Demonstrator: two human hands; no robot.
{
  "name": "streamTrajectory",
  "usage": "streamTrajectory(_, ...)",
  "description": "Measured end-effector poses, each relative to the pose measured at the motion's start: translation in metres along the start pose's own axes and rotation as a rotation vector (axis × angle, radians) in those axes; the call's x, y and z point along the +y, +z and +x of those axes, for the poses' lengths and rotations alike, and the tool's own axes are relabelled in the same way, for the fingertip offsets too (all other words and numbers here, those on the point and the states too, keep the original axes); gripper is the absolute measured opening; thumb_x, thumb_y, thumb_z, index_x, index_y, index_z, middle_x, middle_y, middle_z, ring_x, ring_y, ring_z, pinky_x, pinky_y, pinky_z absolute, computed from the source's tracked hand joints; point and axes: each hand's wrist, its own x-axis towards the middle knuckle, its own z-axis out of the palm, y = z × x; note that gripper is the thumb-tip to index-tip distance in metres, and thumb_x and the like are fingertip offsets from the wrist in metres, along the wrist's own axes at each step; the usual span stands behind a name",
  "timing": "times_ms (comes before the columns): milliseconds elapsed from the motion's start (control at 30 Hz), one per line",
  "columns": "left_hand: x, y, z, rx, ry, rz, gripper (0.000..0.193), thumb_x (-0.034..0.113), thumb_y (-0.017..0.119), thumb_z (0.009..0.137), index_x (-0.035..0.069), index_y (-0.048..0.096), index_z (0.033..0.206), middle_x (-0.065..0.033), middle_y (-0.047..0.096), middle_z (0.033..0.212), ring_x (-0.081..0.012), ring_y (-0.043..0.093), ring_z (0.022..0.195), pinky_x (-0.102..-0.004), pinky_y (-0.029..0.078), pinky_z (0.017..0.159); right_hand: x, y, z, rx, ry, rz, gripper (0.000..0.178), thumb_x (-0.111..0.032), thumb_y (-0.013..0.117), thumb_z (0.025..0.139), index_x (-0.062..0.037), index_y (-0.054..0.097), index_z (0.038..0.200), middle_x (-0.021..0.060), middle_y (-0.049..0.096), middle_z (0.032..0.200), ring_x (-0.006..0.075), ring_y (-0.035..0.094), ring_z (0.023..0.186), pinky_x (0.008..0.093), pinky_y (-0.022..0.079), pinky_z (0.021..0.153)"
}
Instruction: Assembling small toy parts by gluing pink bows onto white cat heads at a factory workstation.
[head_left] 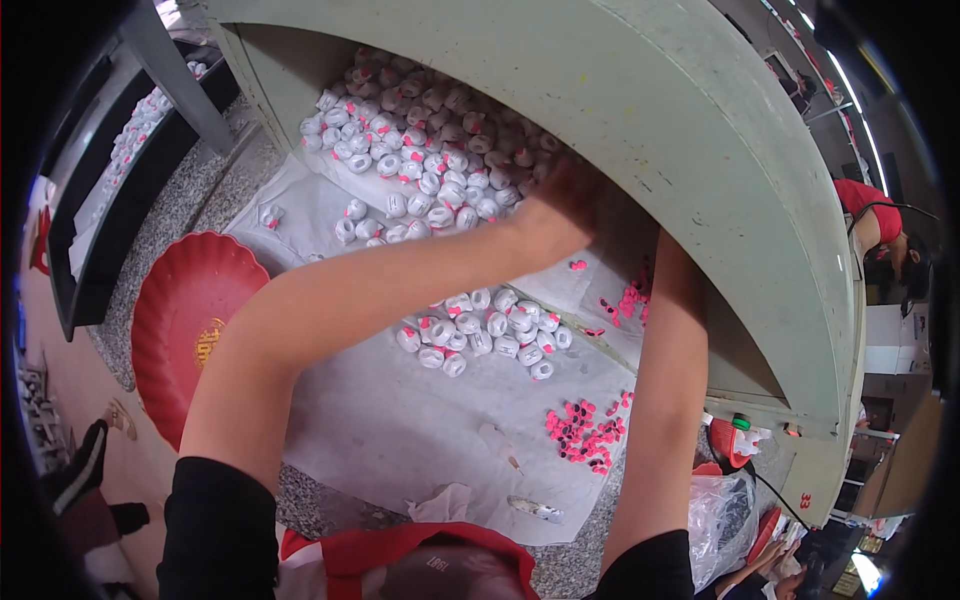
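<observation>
My left forearm reaches across to the right, and my left hand [562, 208] is in shadow beneath the curved grey-green hood [640, 110]. Its fingers are too dark to make out. Close by it lies a large heap of small white rounded pieces with pink bits [440, 150]. My right forearm [665, 380] runs up under the hood's edge, which hides my right hand. Small pink pieces [630, 300] lie between the two arms. Nearer to me are a second group of the white pieces [490, 330] and a cluster of pink and dark bits [588, 436].
White paper sheeting [400, 430] covers much of the speckled worktop. A red scalloped dish [175, 320] stands at the left, beside a black tray [85, 215]. A crumpled paper scrap [440, 502] and a small tube [535, 509] lie in front. Clear plastic [722, 520] is at the right.
</observation>
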Motion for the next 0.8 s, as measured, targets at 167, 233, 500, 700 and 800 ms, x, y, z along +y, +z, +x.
streamTrajectory(167,0.046,-0.005,-0.003,-0.073,-0.025,-0.241,0.018,0.014,0.055,0.067,0.009,0.069,0.078,-0.0120,0.059,0.099,-0.0318,0.047,0.103,-0.0508,0.033,0.087,0.003,0.002,0.012,0.003,-0.053,-0.042,0.052,-0.033,0.061,0.075,-0.0088,0.045,0.119,0.0087,0.045,0.118,0.0229,0.043,0.105,0.0344,0.036,0.087)
streamTrajectory(233,0.058,-0.008,0.008,-0.203,-0.029,-0.337,0.017,0.014,0.056,0.067,0.009,0.069,0.077,-0.0125,0.059,0.097,-0.0319,0.048,0.102,-0.0510,0.034,0.087,0.006,0.003,0.015,-0.006,-0.072,-0.069,0.053,-0.033,0.061,0.075,-0.0090,0.044,0.119,0.0086,0.045,0.119,0.0230,0.043,0.105,0.0345,0.036,0.087)
streamTrajectory(500,0.061,0.027,0.015,0.171,-0.167,-0.524,0.038,0.018,0.052,0.071,-0.004,0.058,0.101,-0.0191,0.048,0.118,-0.0363,0.042,0.109,-0.0494,0.029,0.094,0.020,0.004,0.019,-0.037,-0.136,-0.146,0.056,-0.035,0.062,0.074,-0.0100,0.044,0.121,0.0083,0.044,0.121,0.0234,0.042,0.108,0.0349,0.034,0.089)
streamTrajectory(700,-0.010,0.014,0.043,0.312,-0.143,-0.576,0.049,0.024,0.045,0.077,0.003,0.045,0.122,-0.0152,0.044,0.126,-0.0318,0.039,0.116,-0.0431,0.022,0.101,0.025,0.006,0.026,-0.050,-0.197,-0.196,0.058,-0.036,0.063,0.073,-0.0108,0.043,0.122,0.0081,0.043,0.122,0.0238,0.041,0.110,0.0351,0.033,0.091)
streamTrajectory(800,-0.044,-0.013,0.041,0.077,-0.201,-0.766,0.046,0.025,0.045,0.079,0.008,0.047,0.121,-0.0123,0.045,0.125,-0.0287,0.039,0.117,-0.0425,0.024,0.100,0.035,0.003,0.030,-0.058,-0.221,-0.231,0.059,-0.036,0.063,0.073,-0.0112,0.043,0.122,0.0080,0.043,0.123,0.0240,0.040,0.110,0.0352,0.033,0.092)
